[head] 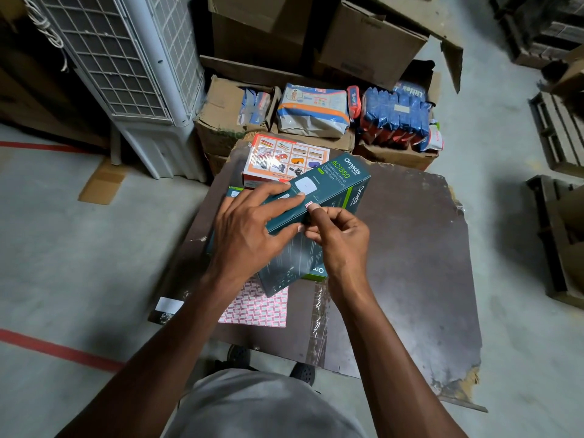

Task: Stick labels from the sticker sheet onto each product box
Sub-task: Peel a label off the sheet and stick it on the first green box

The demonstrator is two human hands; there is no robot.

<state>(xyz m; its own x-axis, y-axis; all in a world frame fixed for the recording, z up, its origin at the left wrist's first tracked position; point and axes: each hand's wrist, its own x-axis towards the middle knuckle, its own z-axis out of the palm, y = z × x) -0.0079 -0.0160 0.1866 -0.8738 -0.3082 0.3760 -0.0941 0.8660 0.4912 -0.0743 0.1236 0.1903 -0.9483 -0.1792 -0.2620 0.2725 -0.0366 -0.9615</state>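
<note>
On the dark brown worn board (410, 248) serving as a worktop, everything sits relative to the dark teal rectangular cardboard product box (331, 191), which is lifted and tilted above the board's middle. Beneath that box lies a 2nd teal box (284, 273) of the same print, and behind it rests an orange-and-white shrink-wrapped carton (281, 156). Just below the held box, partly covered by the 2nd one, lies the flat white sticker sheet with red-bordered labels (256, 308).

The held box looks light and stiff, its printed card smooth enough to slip, so gripping across its long edges seems the safest hold; its faces should take firm thumb pressure without denting.

The left hand (249, 229) wraps the box's near end, fingers curled over the top face and clamped on it. The right hand (338, 232) pinches a small red-bordered label (309, 205) at the fingertips, pressing it against the box's lower long edge, the other fingers loosely curled.
</note>
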